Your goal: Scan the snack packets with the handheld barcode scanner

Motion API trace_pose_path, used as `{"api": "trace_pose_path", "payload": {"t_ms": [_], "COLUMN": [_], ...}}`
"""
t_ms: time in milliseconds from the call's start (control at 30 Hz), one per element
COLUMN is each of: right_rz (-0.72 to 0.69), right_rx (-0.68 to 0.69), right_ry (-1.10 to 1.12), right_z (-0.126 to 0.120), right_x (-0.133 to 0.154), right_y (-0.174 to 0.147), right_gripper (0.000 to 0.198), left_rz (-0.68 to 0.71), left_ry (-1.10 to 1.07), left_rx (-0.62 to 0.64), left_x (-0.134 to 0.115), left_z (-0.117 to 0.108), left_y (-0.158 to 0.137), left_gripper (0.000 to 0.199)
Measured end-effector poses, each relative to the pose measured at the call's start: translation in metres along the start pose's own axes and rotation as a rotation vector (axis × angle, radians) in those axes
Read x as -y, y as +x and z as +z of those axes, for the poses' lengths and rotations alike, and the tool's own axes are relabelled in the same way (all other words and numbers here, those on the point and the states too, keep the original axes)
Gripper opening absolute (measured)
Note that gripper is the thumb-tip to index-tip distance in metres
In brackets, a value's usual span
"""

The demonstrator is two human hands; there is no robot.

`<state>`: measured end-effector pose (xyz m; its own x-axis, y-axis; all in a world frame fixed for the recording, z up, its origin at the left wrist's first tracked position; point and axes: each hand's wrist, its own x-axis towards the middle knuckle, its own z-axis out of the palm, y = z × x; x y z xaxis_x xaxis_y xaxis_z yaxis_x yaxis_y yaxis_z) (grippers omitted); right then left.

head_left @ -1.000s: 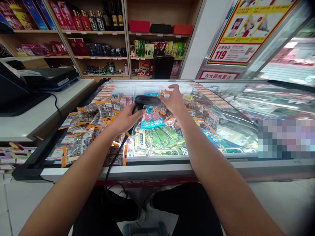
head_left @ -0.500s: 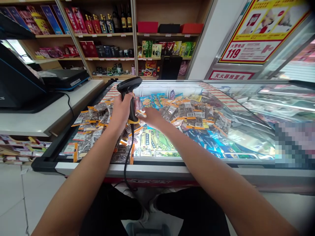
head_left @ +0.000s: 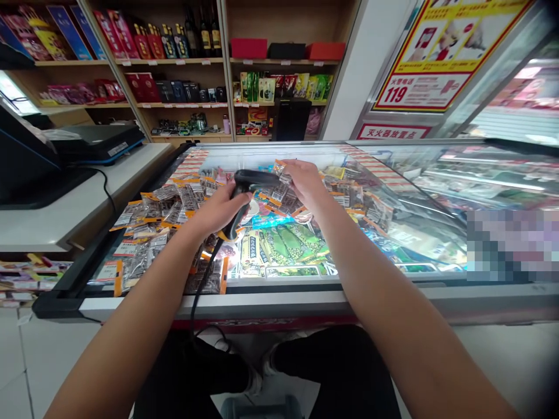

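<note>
My left hand (head_left: 220,210) is wrapped round the handle of a black barcode scanner (head_left: 257,178); its head points right and its cable hangs down over the freezer's front edge. My right hand (head_left: 306,179) pinches a small clear snack packet (head_left: 280,169) with an orange edge, just beyond the scanner's head. Part of that packet is hidden by my fingers. Many similar orange-edged packets (head_left: 151,224) with dark contents lie heaped at the left, on the freezer's glass top. More of these packets (head_left: 351,195) lie to the right of my right hand.
Beneath the glass, green ice-pop packs (head_left: 292,243) lie in the chest freezer (head_left: 279,299). A counter (head_left: 131,160) with a black scale (head_left: 102,142) stands at the left. Stocked shelves (head_left: 183,106) line the back, and a fire-safety poster (head_left: 430,87) hangs at the right.
My right hand has moved right and away from me, with a packet in its fingers. The scanner has swung lower, its head now pointing right. The view has shifted slightly.
</note>
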<state>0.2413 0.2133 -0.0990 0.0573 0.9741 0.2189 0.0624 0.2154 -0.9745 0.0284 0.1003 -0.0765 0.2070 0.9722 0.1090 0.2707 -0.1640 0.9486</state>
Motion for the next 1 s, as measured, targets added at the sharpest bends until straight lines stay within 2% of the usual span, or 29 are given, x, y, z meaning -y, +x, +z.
{"api": "trace_pose_path", "payload": {"t_ms": [100, 200, 700, 900, 1000], "right_rz": [0.057, 0.054, 0.05, 0.067, -0.031], "right_rx": [-0.037, -0.049, -0.057, -0.082, -0.089], "right_ry": [0.082, 0.11, 0.199, 0.051, -0.213], "right_z": [-0.008, -0.012, -0.011, -0.013, -0.015], "right_x": [0.005, 0.009, 0.007, 0.015, 0.021], "right_y": [0.002, 0.0, 0.005, -0.001, -0.005], "right_gripper": [0.018, 0.014, 0.011, 0.013, 0.018], "left_rz": [0.004, 0.01, 0.023, 0.003, 0.01], "left_ry": [0.137, 0.163, 0.179, 0.148, 0.048], "left_rx": [0.105, 0.151, 0.21, 0.234, 0.169], "left_x": [0.0, 0.002, 0.001, 0.0, 0.0], "left_z": [0.002, 0.004, 0.005, 0.004, 0.002], "left_y": [-0.004, -0.006, -0.008, -0.008, -0.007], "left_gripper": [0.024, 0.025, 0.026, 0.028, 0.028]}}
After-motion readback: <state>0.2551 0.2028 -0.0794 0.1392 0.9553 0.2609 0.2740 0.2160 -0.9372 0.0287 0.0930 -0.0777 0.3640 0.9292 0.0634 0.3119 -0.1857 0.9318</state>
